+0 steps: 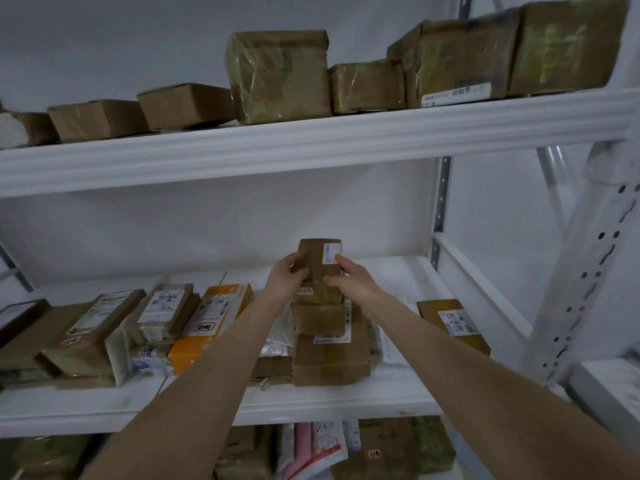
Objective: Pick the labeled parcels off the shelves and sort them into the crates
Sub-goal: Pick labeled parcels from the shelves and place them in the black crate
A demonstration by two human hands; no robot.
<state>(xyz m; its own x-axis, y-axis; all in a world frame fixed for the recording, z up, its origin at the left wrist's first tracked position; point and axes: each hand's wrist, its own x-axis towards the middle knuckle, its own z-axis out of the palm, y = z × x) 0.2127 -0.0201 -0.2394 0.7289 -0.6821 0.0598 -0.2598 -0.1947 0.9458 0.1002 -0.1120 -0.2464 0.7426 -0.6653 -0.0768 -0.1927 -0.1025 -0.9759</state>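
A small brown cardboard parcel with a white label at its top right and a red-edged tag near its lower edge is held up over the middle shelf. My left hand grips its left side, my right hand grips its right side. Directly below it stands a stack of two brown parcels on the shelf. No crate is in view.
Left on the middle shelf lie an orange box and several taped brown parcels. A flat labeled box lies at the right. The top shelf carries several brown boxes. More parcels fill the shelf below. A white upright stands at the right.
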